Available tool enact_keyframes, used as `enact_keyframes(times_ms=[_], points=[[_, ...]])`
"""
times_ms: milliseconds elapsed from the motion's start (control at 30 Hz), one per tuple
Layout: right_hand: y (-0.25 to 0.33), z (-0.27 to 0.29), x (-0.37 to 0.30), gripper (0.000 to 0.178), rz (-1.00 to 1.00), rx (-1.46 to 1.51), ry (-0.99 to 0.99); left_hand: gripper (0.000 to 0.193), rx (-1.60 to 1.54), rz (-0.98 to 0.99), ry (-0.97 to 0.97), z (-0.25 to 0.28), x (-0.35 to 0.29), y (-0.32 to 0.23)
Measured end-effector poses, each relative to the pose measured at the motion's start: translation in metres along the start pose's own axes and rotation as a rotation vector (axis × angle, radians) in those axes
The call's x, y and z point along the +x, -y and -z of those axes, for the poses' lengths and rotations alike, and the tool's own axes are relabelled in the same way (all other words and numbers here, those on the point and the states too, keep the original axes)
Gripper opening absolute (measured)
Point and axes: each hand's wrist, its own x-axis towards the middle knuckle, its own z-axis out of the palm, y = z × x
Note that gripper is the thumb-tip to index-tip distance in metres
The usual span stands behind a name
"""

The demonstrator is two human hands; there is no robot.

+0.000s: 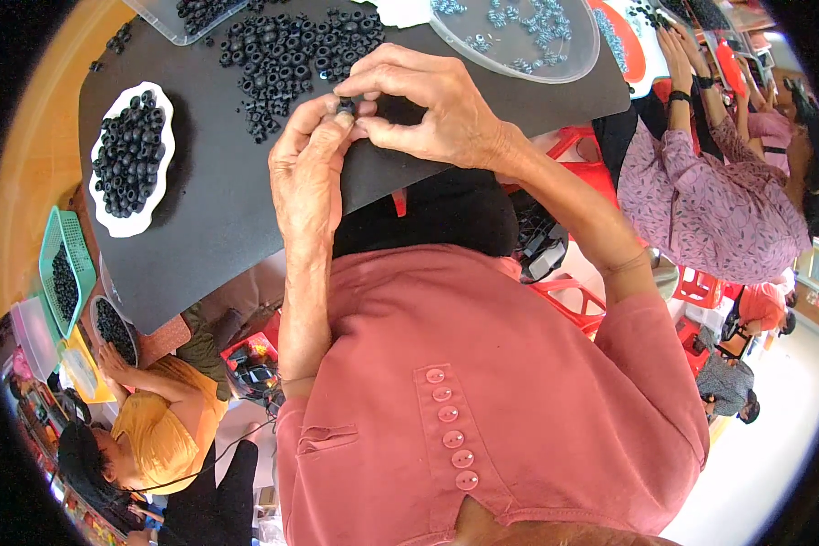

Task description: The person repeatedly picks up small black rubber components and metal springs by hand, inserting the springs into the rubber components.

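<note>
A small black round piece [346, 106] is pinched between the fingertips of both hands, above the dark grey table mat [218, 205]. My left hand [308, 159] grips it between thumb and fingers. My right hand [439, 105] meets it from the other side, index finger and thumb curved in toward it; the fingertips partly cover the piece. Just beyond my hands spreads a loose pile of similar black ring-like pieces [273, 62], some larger and some smaller. To the left, a white wavy-edged dish [126, 226] is filled with larger black pieces.
At the far right of the mat stands a round clear tray [555, 78] with small bluish pieces. A clear container [175, 35] holds black pieces at the far left. A person in yellow [168, 423] works at left beside a green basket [83, 264]; another in patterned clothing [701, 196] works at right.
</note>
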Motion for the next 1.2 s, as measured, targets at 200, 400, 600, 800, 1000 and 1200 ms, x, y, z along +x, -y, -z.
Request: enact_keyframes(times_ms=[200, 400, 600, 800, 1000, 1200], points=[[-0.004, -0.006, 0.0, 0.028, 0.064, -0.087, -0.048, 0.015, -0.03, 0.053, 0.027, 0.001, 0.003, -0.002], [-0.013, -0.009, 0.0, 0.032, 0.137, -0.106, -0.077, 0.015, -0.04, 0.064, 0.035, 0.003, 0.005, -0.002], [-0.016, -0.017, -0.002, 0.032, 0.185, -0.133, -0.114, 0.016, -0.059, 0.119, 0.075, 0.002, 0.009, -0.006], [-0.013, -0.019, 0.0, 0.035, 0.139, -0.146, -0.194, 0.016, -0.115, 0.101, 0.081, 0.004, 0.007, -0.005], [-0.019, -0.02, 0.002, 0.033, 0.23, -0.174, -0.176, 0.017, -0.093, 0.069, 0.059, 0.009, 0.007, -0.003], [-0.017, -0.015, 0.0, 0.025, 0.211, -0.158, -0.208, 0.027, 0.088, -0.008, -0.12, -0.002, 0.006, 0.0]])
